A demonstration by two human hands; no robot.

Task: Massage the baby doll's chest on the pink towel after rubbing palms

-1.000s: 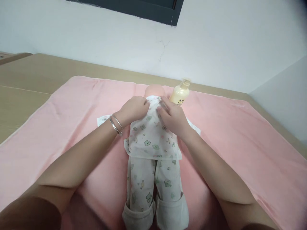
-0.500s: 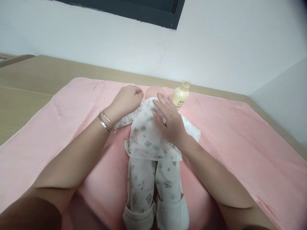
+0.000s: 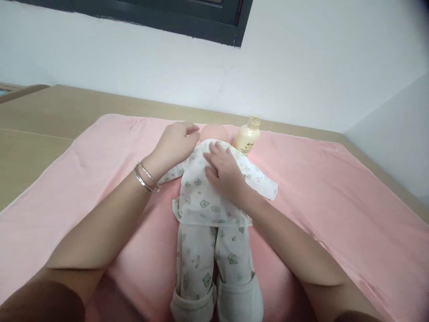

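Note:
A baby doll (image 3: 214,130) lies on its back with its smooth round head away from me. It wears a white long-sleeved top (image 3: 201,210) printed with small green animals, and matching trousers (image 3: 233,255) with thick turned-up cuffs. My left hand (image 3: 177,142), two silver bangles at its wrist, is at the top's left shoulder beside the head. Its fingers curl downward, and the tips and anything between them are hidden. Over the chest, my right hand (image 3: 226,172) lies with fingers apart, palm towards the cloth, gripping nothing. The doll's face is out of sight.
A pale yellow pump bottle (image 3: 248,136) stands just right of the doll's head. Beneath everything a pink blanket (image 3: 318,188) covers much of the wooden table (image 3: 40,116). A white wall (image 3: 295,67) with a dark frame (image 3: 201,27) rises behind the table.
My right hand has moved left and down onto the chest, away from the bottle, uncovering more of the right sleeve. My left hand stays nearly in place. The view has shifted slightly.

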